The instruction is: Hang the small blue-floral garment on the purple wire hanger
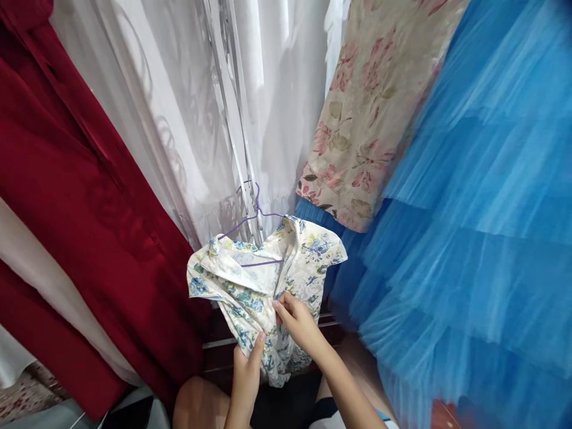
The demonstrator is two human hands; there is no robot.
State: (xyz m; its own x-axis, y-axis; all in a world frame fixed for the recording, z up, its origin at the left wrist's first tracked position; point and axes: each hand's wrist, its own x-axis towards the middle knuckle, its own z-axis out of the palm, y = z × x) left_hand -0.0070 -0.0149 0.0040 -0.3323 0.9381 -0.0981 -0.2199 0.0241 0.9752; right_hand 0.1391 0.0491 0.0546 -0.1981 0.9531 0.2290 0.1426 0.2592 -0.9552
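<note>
A small white dress [250,301] with blue and yellow flowers hangs on a purple wire hanger [259,213], its neckline spread apart. The hanger's hook is at a metal rail [236,119] in front of white cloth. My right hand [292,319] pinches the edge of the dress's front opening near the middle. Lower and to the left, my left hand [249,363] grips the dress's side, thumb on top and fingers behind the fabric. The lower part of the dress bunches down between my knees.
A dark red garment [102,196] hangs on the left. White curtains [277,107] form the back. On the right hang a beige cloth with pink flowers [357,137] and a tiered blue tulle dress [469,238]. A dark slatted surface [217,351] lies below.
</note>
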